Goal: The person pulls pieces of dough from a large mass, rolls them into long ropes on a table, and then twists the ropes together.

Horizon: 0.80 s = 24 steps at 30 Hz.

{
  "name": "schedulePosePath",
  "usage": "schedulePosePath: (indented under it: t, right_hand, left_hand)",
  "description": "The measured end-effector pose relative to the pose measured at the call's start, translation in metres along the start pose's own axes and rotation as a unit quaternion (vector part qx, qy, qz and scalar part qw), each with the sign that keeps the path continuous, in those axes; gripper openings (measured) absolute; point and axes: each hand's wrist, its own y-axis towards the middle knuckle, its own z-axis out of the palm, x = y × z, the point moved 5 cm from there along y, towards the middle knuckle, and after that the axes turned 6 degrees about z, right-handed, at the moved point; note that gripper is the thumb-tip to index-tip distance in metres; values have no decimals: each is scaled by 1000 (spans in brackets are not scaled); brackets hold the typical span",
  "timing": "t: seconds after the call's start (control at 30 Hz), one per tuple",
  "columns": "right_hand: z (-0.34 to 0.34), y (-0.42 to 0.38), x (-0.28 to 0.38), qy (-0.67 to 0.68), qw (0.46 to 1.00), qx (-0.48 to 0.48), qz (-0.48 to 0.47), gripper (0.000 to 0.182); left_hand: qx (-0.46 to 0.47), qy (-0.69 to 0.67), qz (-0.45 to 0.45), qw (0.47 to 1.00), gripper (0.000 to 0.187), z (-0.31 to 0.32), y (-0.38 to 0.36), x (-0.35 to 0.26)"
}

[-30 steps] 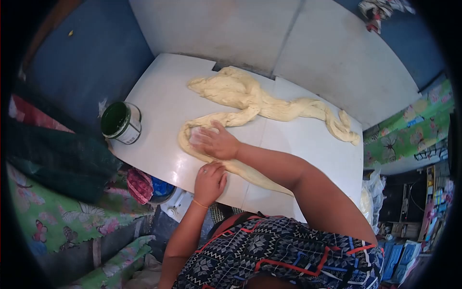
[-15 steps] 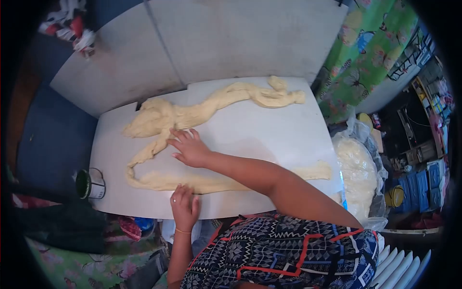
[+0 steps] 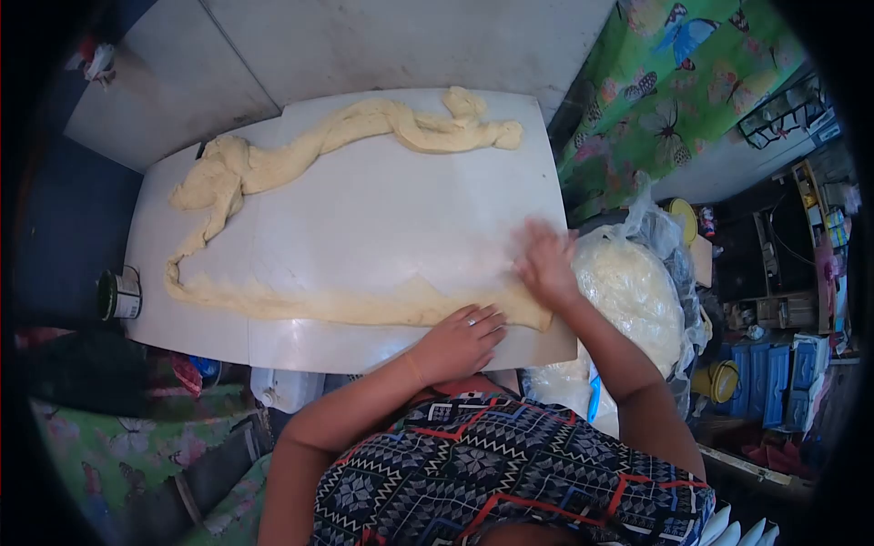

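Note:
A long strip of pale dough point(image 3: 364, 305) lies along the near edge of the white work surface. At the left it bends back and joins a thicker, twisted dough mass point(image 3: 282, 164) across the far side. My left hand point(image 3: 460, 341), with a ring on it, rests with fingers extended on the strip's near edge, towards its right part. Over the right end of the strip is my right hand point(image 3: 548, 268), its fingers smeared by motion, so their closure and any contact with the dough cannot be made out.
A large batch of dough point(image 3: 628, 291) in clear plastic stands beyond the right edge. An open can point(image 3: 123, 293) sits at the left edge. A pale panel point(image 3: 382, 45) rises behind the surface, with a green butterfly-print curtain point(image 3: 678, 100) at the right.
Both hands have moved right along the strip, the right one from the dough's left bend to its right end. The camera view has shifted, too.

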Motion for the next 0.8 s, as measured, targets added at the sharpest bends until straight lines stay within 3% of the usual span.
schedulePosePath:
  t: [0.03, 0.07, 0.17, 0.23, 0.3, 0.37, 0.43, 0.5, 0.57, 0.63, 0.7, 0.73, 0.8]
  right_hand:
    - [12, 3, -17, -97, 994, 8, 55, 66]
    - [12, 18, -25, -191, 980, 39, -48, 70]
    - [11, 27, -17, -143, 987, 60, 34, 70]
    - [12, 11, -1, -53, 995, 85, -20, 70]
    - [30, 6, -9, -80, 984, 147, 64, 69]
    - [33, 34, -20, -127, 986, 105, 13, 67]
    - [37, 44, -22, -54, 988, 146, 15, 60]
    - [38, 33, -34, 131, 978, 160, 22, 51]
    - [26, 9, -48, 325, 912, 232, 94, 48]
    - [-7, -20, -49, 425, 860, 266, 95, 54]
    - [-22, -47, -52, 423, 835, 347, 60, 62]
    - [-28, -50, -48, 423, 835, 347, 58, 62]
    - [-39, -56, -35, 290, 908, 300, -34, 57]
  left_hand:
    - [1, 2, -3, 1000, 38, 11, 17, 0]
    - [3, 28, 7, 1000, 40, 21, 33, -3]
    - [-33, 98, 17, 994, 41, 42, 58, -12]
    - [-5, 86, -24, 996, 39, 50, 64, -10]
    - [-72, 119, -28, 990, 31, 45, 68, -13]
    - [-44, 116, -52, 991, 27, 42, 77, -22]
    - [-73, 139, -82, 984, 25, 43, 86, -25]
    - [-100, 167, -100, 976, 23, 44, 87, -24]
    - [-78, 227, -80, 967, 21, 60, 85, -20]
    - [-90, 213, -85, 969, 18, 58, 85, -13]
    - [-76, 91, -172, 978, 17, 50, 86, -1]
    - [-77, 92, -173, 977, 17, 48, 87, -2]
    - [-167, 64, -174, 968, 17, 39, 85, -6]
